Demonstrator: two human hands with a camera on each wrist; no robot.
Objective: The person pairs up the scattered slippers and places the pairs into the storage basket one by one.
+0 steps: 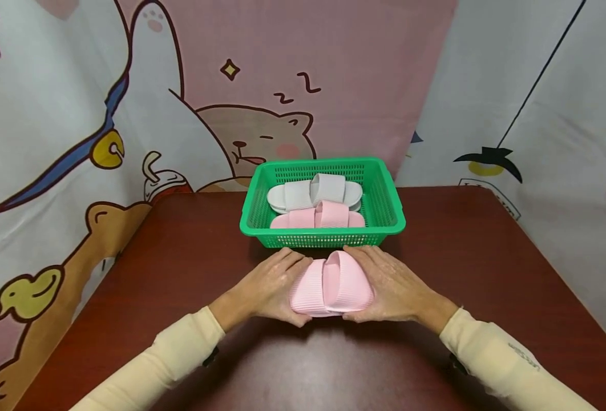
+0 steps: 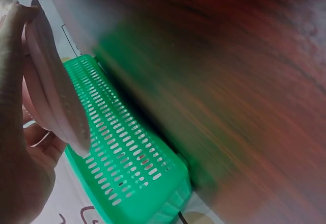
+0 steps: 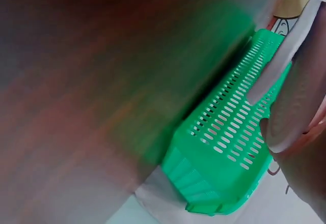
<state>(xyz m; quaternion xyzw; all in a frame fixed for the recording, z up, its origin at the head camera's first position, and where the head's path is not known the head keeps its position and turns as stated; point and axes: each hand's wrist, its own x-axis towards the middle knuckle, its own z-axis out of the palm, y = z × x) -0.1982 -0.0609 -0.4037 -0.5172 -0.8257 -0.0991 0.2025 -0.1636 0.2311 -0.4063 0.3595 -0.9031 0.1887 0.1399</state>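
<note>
Between both hands is a pair of pink slippers (image 1: pixel 310 291), fitted together so that their ribbed straps face opposite ways. My left hand (image 1: pixel 277 288) grips the left end, thumb at the near side and fingers over the far side. On the right end my right hand (image 1: pixel 392 285) holds in the same way. The slippers are raised above the table, just in front of the green basket (image 1: pixel 322 232). From the left wrist, the edge of a slipper sole (image 2: pixel 58 86) shows beside the basket; the right wrist view shows a sole (image 3: pixel 295 96) too.
Inside the basket lie a white pair of slippers (image 1: pixel 298 195) and another pink pair (image 1: pixel 303 218), partly behind the near rim. The brown table (image 1: pixel 200 240) extends around it. A cartoon-print cloth (image 1: pixel 364 74) hangs behind and at both sides.
</note>
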